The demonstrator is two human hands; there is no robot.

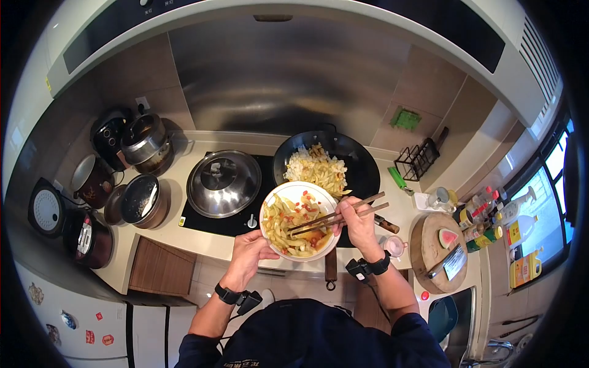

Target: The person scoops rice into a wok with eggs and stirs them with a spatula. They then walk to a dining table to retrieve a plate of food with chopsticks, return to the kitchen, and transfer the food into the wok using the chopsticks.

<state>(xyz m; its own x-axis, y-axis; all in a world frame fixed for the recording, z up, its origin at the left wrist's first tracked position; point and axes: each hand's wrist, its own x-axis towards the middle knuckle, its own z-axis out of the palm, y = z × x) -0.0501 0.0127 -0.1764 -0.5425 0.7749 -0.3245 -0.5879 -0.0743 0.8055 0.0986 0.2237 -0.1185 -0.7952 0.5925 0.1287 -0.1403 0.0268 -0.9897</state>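
My left hand (250, 254) grips the left edge of a white bowl (300, 258), thumb at the rim. Inside the bowl lie cooked pale yellow-green strips (279, 227) with bits of red and some brown sauce. A pair of wooden chopsticks (331, 218) is held in my right hand (357, 222), their tips down among the strips. Fingers of that hand are also close against the bowl's right rim; whether they support it I cannot tell. Just beyond the bowl sits a black wok (365, 168) holding white rice (307, 162) with similar strips, partly hidden by the bowl.
A lidded steel pan (224, 190) stands left of the wok on the black cooktop (211, 226). Several pots, including one dark pot (161, 208), crowd the left counter. On the right, a round chopping board (423, 245) carries a cleaver (454, 264) and a watermelon piece (448, 238). Bottles line the window.
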